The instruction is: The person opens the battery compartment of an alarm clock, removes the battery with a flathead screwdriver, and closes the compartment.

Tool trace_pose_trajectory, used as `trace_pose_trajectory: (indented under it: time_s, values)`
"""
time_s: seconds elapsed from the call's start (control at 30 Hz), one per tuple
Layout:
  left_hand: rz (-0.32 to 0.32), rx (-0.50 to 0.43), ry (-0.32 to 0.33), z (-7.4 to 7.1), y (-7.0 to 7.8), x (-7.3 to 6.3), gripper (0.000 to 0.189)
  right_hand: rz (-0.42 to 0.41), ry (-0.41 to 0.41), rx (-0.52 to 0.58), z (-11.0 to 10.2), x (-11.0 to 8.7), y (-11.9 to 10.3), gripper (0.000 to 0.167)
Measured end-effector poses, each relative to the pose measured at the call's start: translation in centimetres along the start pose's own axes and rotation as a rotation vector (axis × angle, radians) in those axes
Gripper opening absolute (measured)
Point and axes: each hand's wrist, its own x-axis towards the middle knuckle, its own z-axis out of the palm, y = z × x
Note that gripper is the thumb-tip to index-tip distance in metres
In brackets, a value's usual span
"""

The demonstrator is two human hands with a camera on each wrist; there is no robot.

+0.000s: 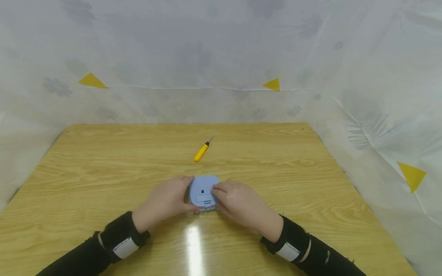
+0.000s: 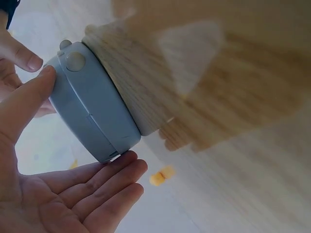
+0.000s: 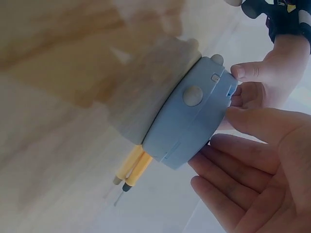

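Observation:
A light blue, rounded plastic device (image 1: 201, 184) lies on the wooden table between the two hands. Its upturned face has a small dark hole and a rectangular cover with a latch near the front edge. My left hand (image 1: 165, 197) grips it from the left, thumb at the front corner and fingers along the far side, as the left wrist view also shows. From the right, my right hand (image 1: 241, 201) rests its fingertips on the upturned face, its fingers fairly straight in the right wrist view. Round pale knobs (image 3: 193, 95) stick out of the device's side.
Behind the device lies a yellow-handled screwdriver (image 1: 202, 151), its tip pointing to the back right. The glossy wooden table (image 1: 103, 153) meets pale patterned sheeting (image 1: 193, 57) at its back and right, with yellow triangles (image 1: 272, 84) on the sheeting.

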Motion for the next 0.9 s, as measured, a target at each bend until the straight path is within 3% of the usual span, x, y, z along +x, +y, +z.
trace_pose_trajectory:
  time_s: [0.5,0.9]
  values:
    - [0.015,0.001,0.011,0.2,-0.2,0.0,0.093,-0.096,-0.04,-0.035,-0.2,1.8,-0.9,0.037]
    - [0.019,0.001,0.025,0.2,-0.1,0.0,0.088,-0.134,0.016,-0.079,0.7,2.3,-1.1,0.028]
